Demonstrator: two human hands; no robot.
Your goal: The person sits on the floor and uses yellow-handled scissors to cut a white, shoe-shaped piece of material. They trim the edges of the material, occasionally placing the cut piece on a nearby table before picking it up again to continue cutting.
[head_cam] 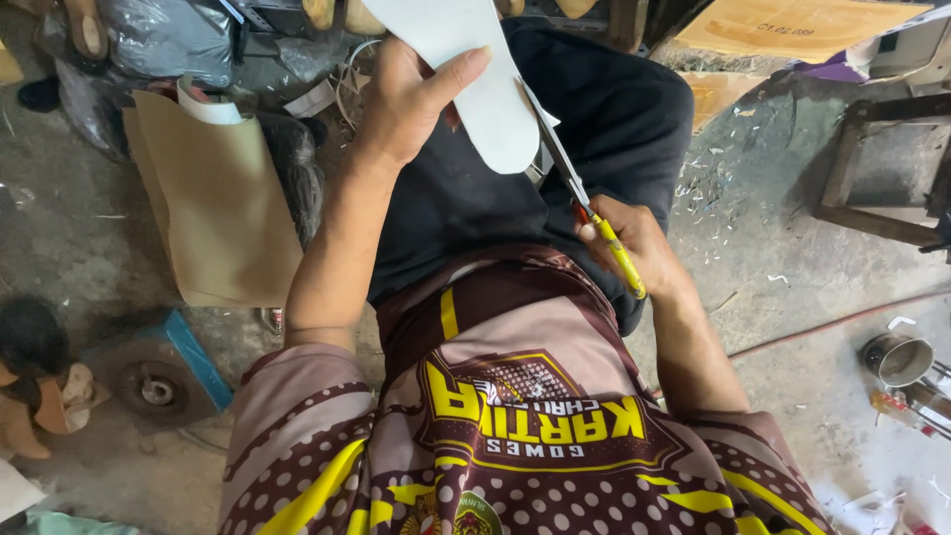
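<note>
Starting at the left, a sheet of brown cardboard (223,193) lies on the floor, well outside our left forearm. Our left hand (411,99) grips a white sole-shaped piece (475,69), thumb across its face and fingers behind it. The piece sits above our lap, directly ahead of that hand. Its long axis runs from the top edge of the view down toward us, slightly to the right, and its rounded end points at our right hand. Our right hand (634,243) is closed around the yellow handles of the scissors (584,208). The blades reach up and to the left and meet the right edge of the piece. We judge the rounded end already trimmed; the far end is out of view, so we cannot tell what remains. Pale scraps (713,168) lie on the floor beyond the right hand.
</note>
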